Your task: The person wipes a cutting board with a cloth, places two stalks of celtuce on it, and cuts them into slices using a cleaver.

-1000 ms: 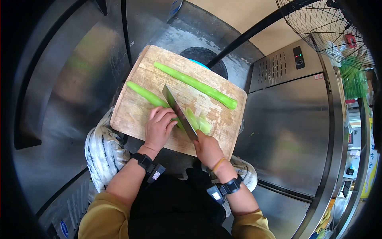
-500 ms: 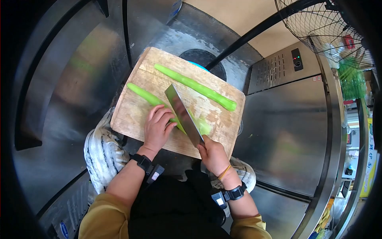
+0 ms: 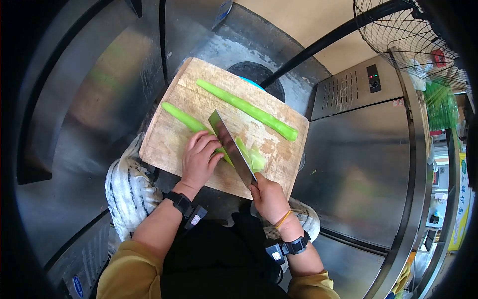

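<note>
A long peeled celtuce stem [image 3: 180, 117] lies slanted on the wooden cutting board [image 3: 162, 142]. My left hand [image 3: 200, 158] presses it down, fingers bent over its lower part. In my right hand [image 3: 269, 197] is the handle of a cleaver [image 3: 230, 144]. Its broad blade stands just right of my left fingertips, across the stem; whether the edge is in the stem cannot be seen. Beyond the blade lie thin pale green slices [image 3: 255, 158], partly hidden by it. A second whole celtuce stem [image 3: 247, 109] rests along the far side of the board.
Stainless steel cabinets stand left [image 3: 84, 119] and right [image 3: 356, 174] of the board. Behind it a round dark object [image 3: 256, 74] sits on the floor. A wire-caged fan [image 3: 413, 42] on a black pole fills the upper right. My knees [image 3: 130, 192] are beneath the board.
The cleaver has tilted slightly, and more of the slices shows beside the blade. My left hand keeps its hold on the stem. The whole view has shifted a little.
</note>
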A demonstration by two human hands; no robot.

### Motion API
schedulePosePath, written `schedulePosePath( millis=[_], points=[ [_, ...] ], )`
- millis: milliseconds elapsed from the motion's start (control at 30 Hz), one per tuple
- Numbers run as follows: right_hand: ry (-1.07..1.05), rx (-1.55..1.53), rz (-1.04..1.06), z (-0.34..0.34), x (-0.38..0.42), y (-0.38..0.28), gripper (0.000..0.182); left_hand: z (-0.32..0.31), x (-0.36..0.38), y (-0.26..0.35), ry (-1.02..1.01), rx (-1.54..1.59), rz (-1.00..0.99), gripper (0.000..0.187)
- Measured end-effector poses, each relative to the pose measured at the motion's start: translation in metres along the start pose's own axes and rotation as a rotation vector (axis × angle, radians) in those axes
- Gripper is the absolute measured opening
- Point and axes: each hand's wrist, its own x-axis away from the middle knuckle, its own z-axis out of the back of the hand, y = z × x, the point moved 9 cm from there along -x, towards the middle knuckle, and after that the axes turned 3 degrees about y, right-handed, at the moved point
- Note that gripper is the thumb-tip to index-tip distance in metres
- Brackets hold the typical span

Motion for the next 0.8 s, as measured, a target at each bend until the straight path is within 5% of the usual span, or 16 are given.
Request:
schedulePosePath(
  millis=[800],
  points=[
    [0.053, -0.105, 0.023, -0.022, -0.038, 0.019, 0.022, 0.002, -0.004, -0.007, 0.026, 0.047, 0.016, 0.021]
  ],
)
